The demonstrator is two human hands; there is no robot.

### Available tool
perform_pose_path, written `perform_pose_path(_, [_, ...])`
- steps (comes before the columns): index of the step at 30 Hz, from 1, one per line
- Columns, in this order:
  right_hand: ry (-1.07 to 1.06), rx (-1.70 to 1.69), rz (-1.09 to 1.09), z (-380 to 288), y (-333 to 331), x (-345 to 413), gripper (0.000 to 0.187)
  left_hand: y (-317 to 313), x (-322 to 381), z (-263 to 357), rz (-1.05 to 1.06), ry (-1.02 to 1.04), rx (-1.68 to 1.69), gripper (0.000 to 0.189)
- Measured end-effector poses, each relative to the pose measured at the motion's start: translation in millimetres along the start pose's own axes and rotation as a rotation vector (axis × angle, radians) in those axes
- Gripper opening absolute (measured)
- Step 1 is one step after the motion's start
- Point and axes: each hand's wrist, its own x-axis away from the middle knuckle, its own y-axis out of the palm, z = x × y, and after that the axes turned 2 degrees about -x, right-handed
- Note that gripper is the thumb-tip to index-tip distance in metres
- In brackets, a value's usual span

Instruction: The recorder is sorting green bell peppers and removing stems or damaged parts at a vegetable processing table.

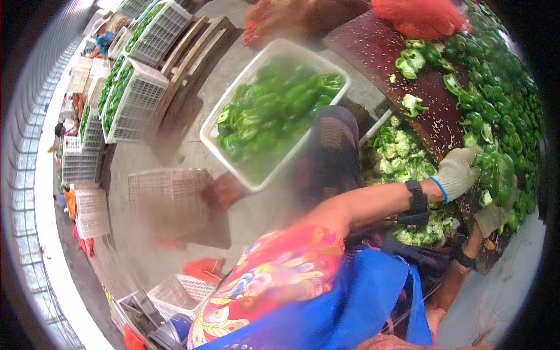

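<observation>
My left hand [459,172], in a pale knit glove with a blue cuff, has its fingers closed at a green pepper [498,173] at the pile's near side. Below it is my right hand [492,219], also gloved and blurred by motion; it is close against the same pepper, and its grip is unclear. Many more green peppers [485,83] are heaped along the dark red tabletop [367,48], which is strewn with pale seeds. A cut pepper piece [413,105] lies apart on that surface. Pale green pepper cores [400,148] are piled below the table edge.
A white tub [210,131] full of green peppers stands on the floor beside my knee [337,127]. Pepper-filled crates [140,105] rest on wooden pallets [192,57]. An upturned-looking pale crate [168,192] is nearby. A red mesh sack [420,17] sits at the table's far end.
</observation>
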Motion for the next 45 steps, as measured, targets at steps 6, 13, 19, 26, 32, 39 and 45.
perform_pose_path(6, [0.659, -0.605, -0.137, -58.6, 17.6, 32.8, 0.049, -48.5, -3.3, 6.7, -0.089, -0.272, 0.530, 0.049])
perform_pose_path(13, [0.153, -1.216, -0.195, -228.2, 102.9, -68.7, 0.052, -178.2, -0.4, 21.5, 0.063, -0.002, 0.774, 0.061])
perform_pose_path(19, [-0.423, -0.905, -0.595, -370.3, 109.2, -99.9, 0.052, -319.1, 110.7, 17.9, 0.343, 0.038, 0.535, 0.040])
perform_pose_path(26, [0.313, -1.400, -0.800, -359.9, 95.7, -90.9, 0.044, -407.5, 217.5, -21.0, 0.627, -0.450, 0.460, 0.038])
perform_pose_path(32, [0.543, -1.178, -0.594, -302.4, 70.2, -78.1, 0.041, -390.0, 194.2, -75.1, 0.451, -0.528, 0.365, 0.049])
perform_pose_path(39, [0.861, -0.836, -0.360, -222.0, -10.2, -43.7, 0.043, -366.8, 137.7, -110.0, 0.198, -0.766, -0.618, 0.055])
perform_pose_path(45, [1.183, -0.815, -0.245, -142.8, -45.3, 13.2, 0.043, -350.5, 123.8, -88.8, 0.259, -0.450, -1.308, 0.056])
